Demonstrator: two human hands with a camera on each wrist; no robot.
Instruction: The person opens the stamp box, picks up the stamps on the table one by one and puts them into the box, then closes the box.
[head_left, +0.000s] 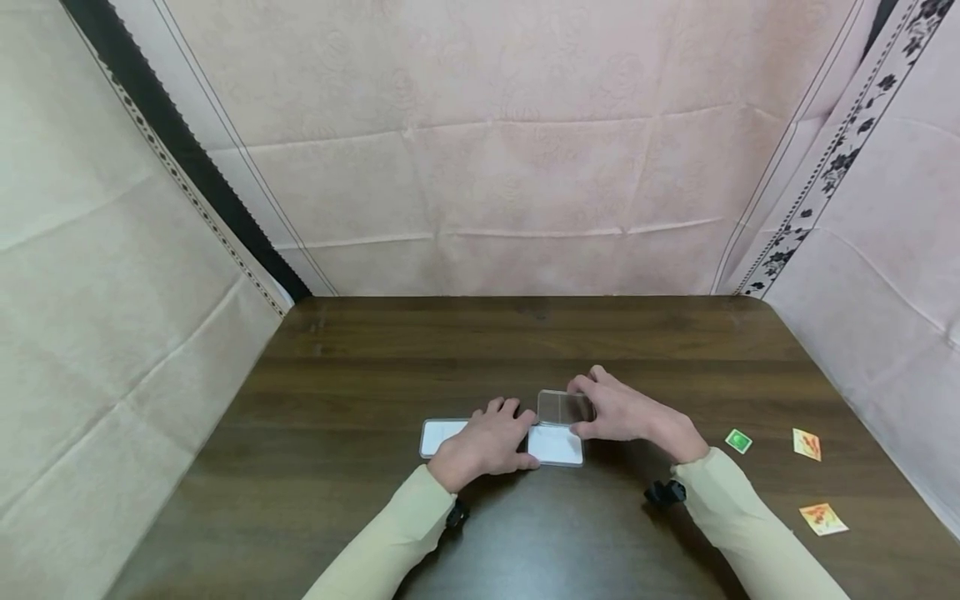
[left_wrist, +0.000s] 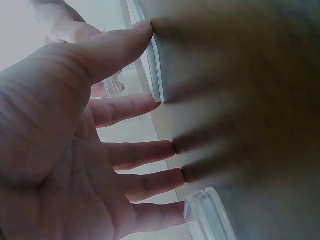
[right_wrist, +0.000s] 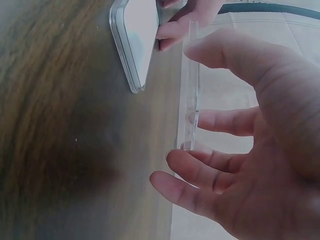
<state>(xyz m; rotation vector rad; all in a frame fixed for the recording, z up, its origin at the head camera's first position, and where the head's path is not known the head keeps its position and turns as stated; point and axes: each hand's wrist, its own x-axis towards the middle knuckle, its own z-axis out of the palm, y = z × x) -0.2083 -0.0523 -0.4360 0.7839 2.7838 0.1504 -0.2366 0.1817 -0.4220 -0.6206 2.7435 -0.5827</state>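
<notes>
My right hand (head_left: 622,408) grips a clear plastic lid (head_left: 558,407), thumb on one face and fingers on the other. In the right wrist view the lid (right_wrist: 191,90) stands edge-on, raised above the table. Just below it in the head view lies a flat white box (head_left: 555,445) with a clear rim. My left hand (head_left: 487,446) is spread palm down with straight fingers; its thumb and index fingertip touch the left edge of this box (left_wrist: 156,70). Its little finger reaches a second clear-rimmed white box (head_left: 441,435), partly hidden under the hand.
To the right on the brown wooden table (head_left: 337,517) lie a small green square packet (head_left: 738,441) and two orange-and-white square packets, one farther back (head_left: 807,444) and one nearer (head_left: 822,519). Pale cloth (head_left: 487,167) hangs behind the table and along both sides.
</notes>
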